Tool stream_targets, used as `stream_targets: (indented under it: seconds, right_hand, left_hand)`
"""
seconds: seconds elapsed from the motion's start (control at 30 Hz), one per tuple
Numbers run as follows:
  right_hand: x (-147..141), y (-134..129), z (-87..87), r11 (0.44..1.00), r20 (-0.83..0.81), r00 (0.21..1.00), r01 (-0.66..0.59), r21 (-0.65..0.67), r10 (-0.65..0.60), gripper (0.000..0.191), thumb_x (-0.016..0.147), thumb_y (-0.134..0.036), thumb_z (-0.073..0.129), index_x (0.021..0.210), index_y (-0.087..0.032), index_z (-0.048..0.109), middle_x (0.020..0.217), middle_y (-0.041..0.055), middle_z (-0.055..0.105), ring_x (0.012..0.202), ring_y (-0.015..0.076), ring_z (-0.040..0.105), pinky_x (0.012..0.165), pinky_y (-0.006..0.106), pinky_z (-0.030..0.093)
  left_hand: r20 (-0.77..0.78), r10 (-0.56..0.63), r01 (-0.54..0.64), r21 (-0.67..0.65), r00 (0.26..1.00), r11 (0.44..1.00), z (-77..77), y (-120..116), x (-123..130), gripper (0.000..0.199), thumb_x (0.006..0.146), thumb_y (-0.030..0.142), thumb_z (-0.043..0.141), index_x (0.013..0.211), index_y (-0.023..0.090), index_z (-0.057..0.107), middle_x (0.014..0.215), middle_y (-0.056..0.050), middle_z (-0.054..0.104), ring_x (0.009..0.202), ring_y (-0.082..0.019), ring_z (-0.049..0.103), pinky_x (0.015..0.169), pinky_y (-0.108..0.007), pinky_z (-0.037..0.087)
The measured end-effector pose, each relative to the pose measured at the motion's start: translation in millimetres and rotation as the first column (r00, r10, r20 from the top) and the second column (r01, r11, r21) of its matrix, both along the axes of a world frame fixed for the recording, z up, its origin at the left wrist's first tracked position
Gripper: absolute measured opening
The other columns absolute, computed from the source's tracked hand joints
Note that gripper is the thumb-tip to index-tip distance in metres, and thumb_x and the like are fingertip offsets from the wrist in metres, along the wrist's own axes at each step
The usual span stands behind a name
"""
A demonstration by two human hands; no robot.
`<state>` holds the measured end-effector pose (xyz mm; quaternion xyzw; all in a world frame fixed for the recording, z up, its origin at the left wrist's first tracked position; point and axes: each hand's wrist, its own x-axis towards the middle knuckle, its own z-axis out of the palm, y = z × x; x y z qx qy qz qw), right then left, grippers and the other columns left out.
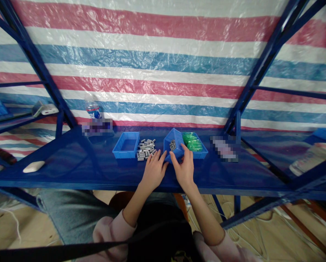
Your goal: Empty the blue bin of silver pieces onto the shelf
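A small blue plastic bin (168, 140) is tilted on its side toward the left, with small grey metal parts (172, 145) gathered inside it. My right hand (185, 165) grips its near right side, the thumb in front and the fingers over the edge. My left hand (153, 171) lies at the bin's near left corner, its fingers stretched out and its thumb pointing to the bin. Those fingertips reach the near edge of a loose pile of silvery metal cylinders (146, 148) on the blue table (102, 173). Whether the left thumb touches the bin is hard to tell.
Left of the pile stands an empty blue bin (126, 145). Behind the tilted bin, at right, another blue bin (202, 154) holds green plastic packets (192, 141). A bottle (94, 111), a white mouse-like object (34, 166) and blurred-out items are farther out. Blue frame posts (257, 78) rise at both sides.
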<state>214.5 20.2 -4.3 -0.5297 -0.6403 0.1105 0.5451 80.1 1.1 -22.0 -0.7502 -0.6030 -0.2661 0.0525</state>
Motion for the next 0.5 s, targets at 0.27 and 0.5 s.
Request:
stream_targets:
  seconds: [0.27, 0.5]
  right_hand:
    - [-9.6, 1.9, -0.8, 0.999, 0.089, 0.996, 0.026, 0.022, -0.028, 0.06, 0.087, -0.054, 0.052, 0.136, -0.02, 0.044, 0.115, 0.0137, 0.055, 0.102, 0.0283, 0.059, 0.078, 0.041, 0.052]
    - [-15.1, 4.6, 0.3, 0.999, 0.099, 0.994, 0.046, -0.023, -0.043, 0.065, 0.085, -0.051, 0.055, 0.138, -0.016, 0.041, 0.12, 0.016, 0.055, 0.108, 0.0301, 0.057, 0.081, 0.043, 0.052]
  left_hand:
    - [-0.024, 0.011, -0.012, -0.021, 1.0, 1.0, 0.4, 0.2, 0.6, 0.041, 0.095, 0.026, 0.044, 0.135, 0.015, 0.049, 0.141, -0.017, 0.051, 0.134, -0.03, 0.044, 0.111, -0.051, 0.034]
    - [-0.013, 0.014, -0.015, -0.092, 1.0, 0.996, 3.9, 0.0, 2.0, 0.041, 0.095, 0.025, 0.043, 0.133, 0.01, 0.051, 0.144, -0.018, 0.048, 0.137, -0.031, 0.04, 0.113, -0.051, 0.031]
